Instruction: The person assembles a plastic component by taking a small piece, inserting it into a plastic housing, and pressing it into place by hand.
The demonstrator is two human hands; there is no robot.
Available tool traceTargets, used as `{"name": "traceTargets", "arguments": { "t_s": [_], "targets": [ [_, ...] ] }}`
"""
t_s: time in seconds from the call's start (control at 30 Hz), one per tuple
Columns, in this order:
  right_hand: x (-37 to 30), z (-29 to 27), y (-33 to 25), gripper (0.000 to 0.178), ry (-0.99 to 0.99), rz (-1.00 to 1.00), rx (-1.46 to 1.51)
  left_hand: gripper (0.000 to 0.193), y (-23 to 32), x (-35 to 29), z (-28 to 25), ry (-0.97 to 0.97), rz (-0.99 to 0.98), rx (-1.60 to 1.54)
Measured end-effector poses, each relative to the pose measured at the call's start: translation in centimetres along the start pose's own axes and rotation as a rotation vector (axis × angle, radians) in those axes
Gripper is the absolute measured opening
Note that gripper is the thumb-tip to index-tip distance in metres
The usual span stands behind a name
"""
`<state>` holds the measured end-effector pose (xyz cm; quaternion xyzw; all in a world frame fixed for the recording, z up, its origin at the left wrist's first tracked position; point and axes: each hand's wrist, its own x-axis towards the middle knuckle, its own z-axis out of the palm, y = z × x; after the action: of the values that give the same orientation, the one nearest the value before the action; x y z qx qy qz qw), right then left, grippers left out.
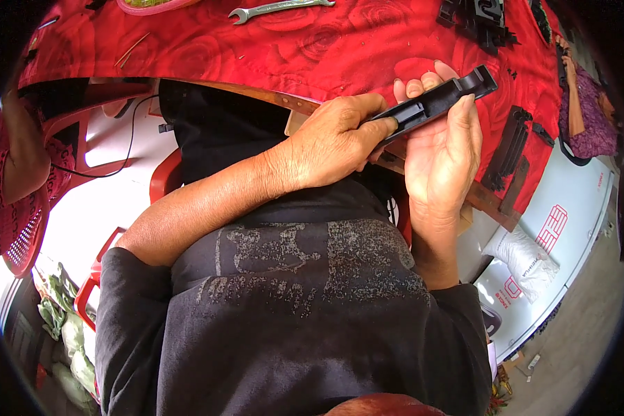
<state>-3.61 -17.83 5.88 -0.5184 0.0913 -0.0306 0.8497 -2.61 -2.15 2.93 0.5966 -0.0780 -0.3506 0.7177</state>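
Shirt (298, 333), 1 black hollow part (435, 104)

Right hand (437, 159) partly hidden behind black part (435, 103); pink-rimmed container (150, 10) cropped above.

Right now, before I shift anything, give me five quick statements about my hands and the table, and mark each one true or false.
1. The left hand and the right hand both touch the long black part. True.
2. A metal wrench lies on the red cloth. True.
3. The red cloth is plain, with no pattern. False: it is printed with roses.
4. The long black part lies on the red cloth with nobody touching it. False: it is held in both hands.
5. A white bag lies to the right of the right hand. True.
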Motion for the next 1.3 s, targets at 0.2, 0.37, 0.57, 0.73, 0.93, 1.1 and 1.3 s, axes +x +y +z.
{"name": "traceTargets", "arguments": {
  "t_s": [0.2,0.37,0.57,0.73,0.93,1.1,1.3],
  "targets": [
    [-0.4,0.5,-0.3,0.052,-0.088,-0.052,-0.049,0.024,-0.3,0.0,0.2,-0.057,0.097,-0.051],
    [-0.5,0.4,-0.4,0.053,-0.089,-0.045,-0.021,0.026,0.1,0.0,0.5,-0.076,0.118,-0.163],
    [-0.3,0.6,-0.3,0.055,-0.105,-0.048,-0.030,0.033,1.1,-0.2,0.2,-0.098,0.022,-0.061],
    [-0.4,0.5,-0.2,0.056,-0.117,-0.039,-0.011,0.035,1.9,-0.4,0.7,-0.058,0.012,-0.044],
    [-0.4,0.7,-0.2,0.056,-0.132,-0.041,-0.035,0.037,1.8,-0.1,0.8,-0.020,-0.022,-0.037],
    [-0.3,0.9,-0.2,0.055,-0.129,-0.050,-0.009,0.043,1.5,0.3,0.6,0.024,0.007,-0.060],
    [-0.6,0.7,0.3,0.051,-0.138,-0.021,0.007,0.053,1.3,0.3,0.2,-0.058,-0.082,-0.040]
  ]
}}
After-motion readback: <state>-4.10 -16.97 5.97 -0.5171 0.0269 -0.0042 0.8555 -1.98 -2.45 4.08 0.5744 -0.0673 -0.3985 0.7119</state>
